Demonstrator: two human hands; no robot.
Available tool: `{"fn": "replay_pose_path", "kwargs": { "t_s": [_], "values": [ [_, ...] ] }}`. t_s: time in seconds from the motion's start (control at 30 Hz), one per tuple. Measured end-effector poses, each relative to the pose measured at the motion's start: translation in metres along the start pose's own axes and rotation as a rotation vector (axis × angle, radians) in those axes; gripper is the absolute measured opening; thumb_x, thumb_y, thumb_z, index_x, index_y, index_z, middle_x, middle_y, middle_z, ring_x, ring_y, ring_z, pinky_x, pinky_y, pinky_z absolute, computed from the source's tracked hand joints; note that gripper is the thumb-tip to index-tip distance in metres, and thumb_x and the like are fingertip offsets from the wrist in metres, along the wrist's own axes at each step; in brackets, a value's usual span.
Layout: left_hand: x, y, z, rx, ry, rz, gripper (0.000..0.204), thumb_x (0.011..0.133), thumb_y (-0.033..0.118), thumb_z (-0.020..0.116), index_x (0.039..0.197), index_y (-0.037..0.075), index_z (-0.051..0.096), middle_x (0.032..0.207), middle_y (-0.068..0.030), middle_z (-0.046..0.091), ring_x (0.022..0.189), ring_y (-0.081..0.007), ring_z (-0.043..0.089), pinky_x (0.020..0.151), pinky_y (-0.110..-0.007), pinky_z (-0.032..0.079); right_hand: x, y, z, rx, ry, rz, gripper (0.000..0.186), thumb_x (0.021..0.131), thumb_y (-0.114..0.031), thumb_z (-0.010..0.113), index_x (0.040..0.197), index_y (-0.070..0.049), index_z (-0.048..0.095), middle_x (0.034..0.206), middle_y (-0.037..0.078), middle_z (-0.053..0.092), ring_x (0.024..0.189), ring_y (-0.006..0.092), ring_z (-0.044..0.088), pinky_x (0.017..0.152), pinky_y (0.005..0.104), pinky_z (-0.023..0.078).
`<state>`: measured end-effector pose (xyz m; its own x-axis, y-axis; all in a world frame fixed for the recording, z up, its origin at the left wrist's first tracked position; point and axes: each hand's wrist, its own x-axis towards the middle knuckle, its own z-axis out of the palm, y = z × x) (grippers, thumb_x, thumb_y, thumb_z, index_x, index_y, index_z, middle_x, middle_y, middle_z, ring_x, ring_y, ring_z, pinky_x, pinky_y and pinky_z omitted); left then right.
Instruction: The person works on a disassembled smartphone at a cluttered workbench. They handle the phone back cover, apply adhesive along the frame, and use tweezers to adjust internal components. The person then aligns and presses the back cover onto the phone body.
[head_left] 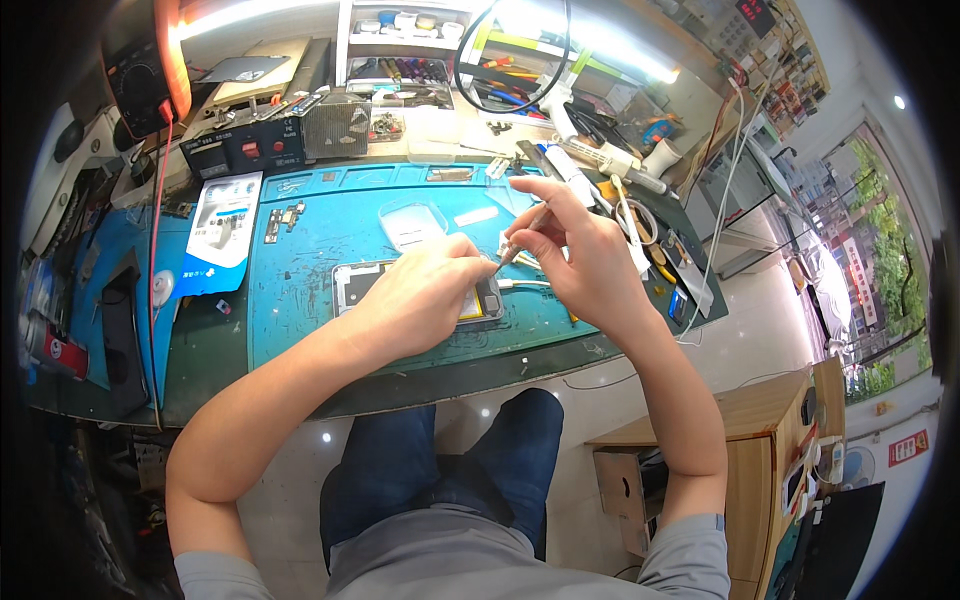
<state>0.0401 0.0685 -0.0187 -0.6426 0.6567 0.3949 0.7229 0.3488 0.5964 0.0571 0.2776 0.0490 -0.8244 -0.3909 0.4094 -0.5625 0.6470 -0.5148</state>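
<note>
An opened phone (346, 287) lies on the blue work mat (300, 340), its inner parts showing. My left hand (425, 290) rests over its middle and hides much of it. The thumb and fingers of that hand are pinched together near the phone's right end; whatever they hold is hidden. In my right hand (580, 255) is a slim pointed tool (511, 255), gripped like a pen. Its tip points down toward my left fingertips at the phone's right end. A white cable (528, 283) meets that same end.
Beyond the phone lie a clear plastic dish (412, 224) and small circuit boards (284, 221). A printed sheet (222, 235) and a black box with red controls (248, 148) are at the left. Hand tools (660, 262) crowd the right edge. A red lead (160, 250) hangs over the left side.
</note>
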Motion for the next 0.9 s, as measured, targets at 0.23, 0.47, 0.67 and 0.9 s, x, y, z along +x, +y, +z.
{"fn": "replay_pose_path", "kwargs": {
  "t_s": [0.23,0.47,0.67,0.9],
  "values": [
    [-0.002,-0.003,0.002,0.005,0.032,0.01,0.029,0.088,-0.005,0.056,0.115,-0.003,0.066,0.109,-0.0177,0.063,0.102,-0.0354,0.062,0.087,-0.042,0.05,0.002,-0.002,0.001,-0.004,-0.092,0.039,0.046,0.093,0.001,0.062,0.137,-0.005,0.05,0.095,0.011,0.072,0.084,0.0167,0.071,0.078,0.0294,0.056],
    [0.005,0.0,-0.015,-0.048,0.215,-0.02,0.023,0.092,-0.002,0.057,0.112,0.0,0.069,0.098,-0.0134,0.065,0.089,-0.0298,0.064,0.076,-0.036,0.051,0.005,0.001,0.003,0.026,0.004,0.058,0.049,0.091,-0.007,0.069,0.138,-0.007,0.054,0.096,0.011,0.072,0.078,0.0139,0.071,0.068,0.0274,0.055],
    [0.0,0.014,-0.041,-0.004,0.423,-0.101,0.023,0.093,-0.001,0.059,0.113,0.003,0.069,0.097,-0.0097,0.066,0.086,-0.0194,0.063,0.072,-0.031,0.05,0.005,0.001,0.006,0.095,0.011,0.039,0.052,0.091,-0.005,0.068,0.141,-0.008,0.052,0.093,0.009,0.072,0.079,0.016,0.072,0.07,0.0297,0.056],
    [-0.096,0.125,-0.073,-0.588,0.248,0.113,0.026,0.079,-0.011,0.062,0.096,0.005,0.075,0.089,-0.0058,0.07,0.08,-0.021,0.064,0.073,-0.031,0.049,-0.002,0.003,0.006,-0.13,0.049,0.066,0.054,0.091,-0.004,0.067,0.142,-0.008,0.05,0.098,0.012,0.072,0.081,0.0208,0.072,0.072,0.0325,0.057]
  ]
}}
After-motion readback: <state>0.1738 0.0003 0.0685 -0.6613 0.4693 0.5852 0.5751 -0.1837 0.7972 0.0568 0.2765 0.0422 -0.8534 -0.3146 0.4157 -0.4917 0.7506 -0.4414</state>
